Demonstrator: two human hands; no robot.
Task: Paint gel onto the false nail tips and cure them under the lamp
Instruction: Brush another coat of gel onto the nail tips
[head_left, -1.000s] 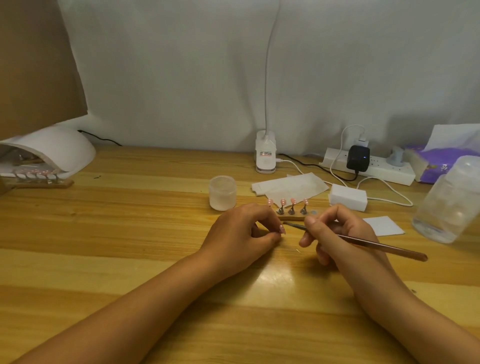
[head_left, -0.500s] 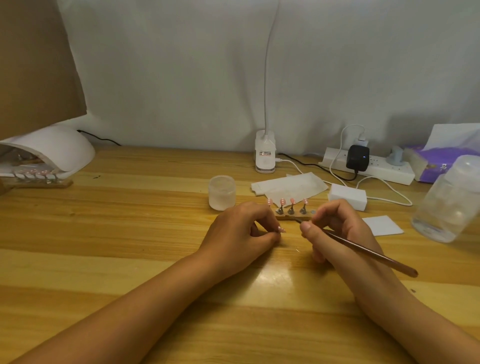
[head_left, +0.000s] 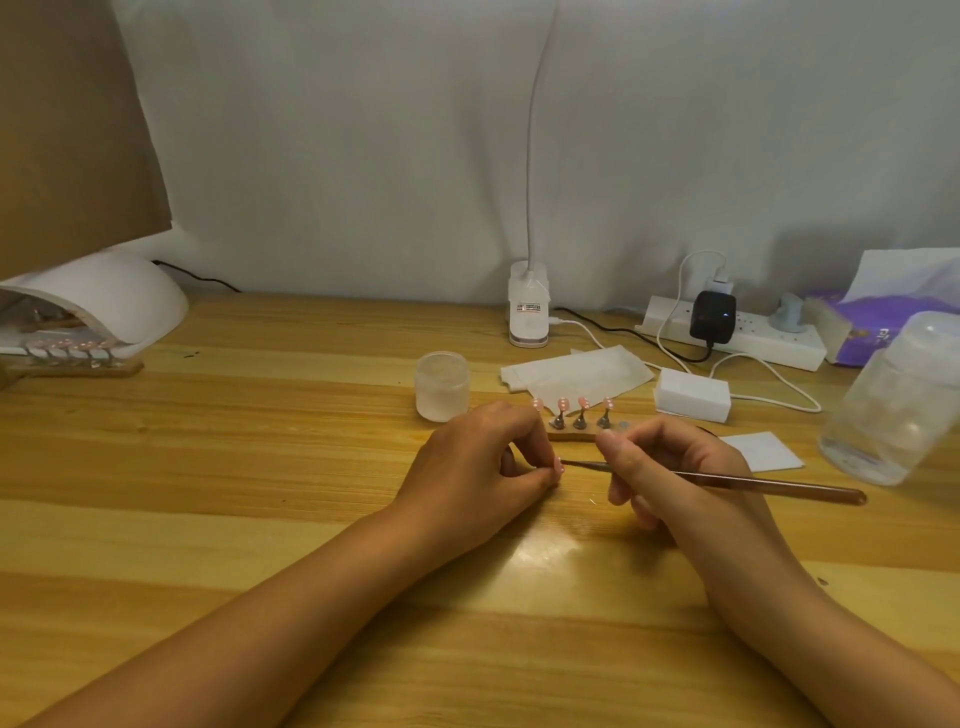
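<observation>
Clearly we are mid-job. Our left hand (head_left: 483, 457) has its grip closed on one small pink nail tip (head_left: 559, 465), pinched between thumb and forefinger low over the surface (head_left: 260, 493). Our right hand (head_left: 660, 467) grips a slim brush (head_left: 753, 480) like a pen. Its fine point is at the tip or just beside it, and we cannot tell whether it touches.

Just beyond the hands, at twelve o'clock, a wooden strip (head_left: 571, 435) carries four more pink tips on little metal stems. One bare disc at its right end is likely the seat of the tip in hand. Far off at ten o'clock, a second strip (head_left: 72, 364) of tips sits at the mouth of the white domed lamp (head_left: 104, 301). We judge that batch to be at curing, while this one is only part painted and still to be cured.

The brush handle is glossy, reddish-brown and tapered. A frosted round jar (head_left: 442, 385) stands at eleven o'clock of the left hand.
</observation>
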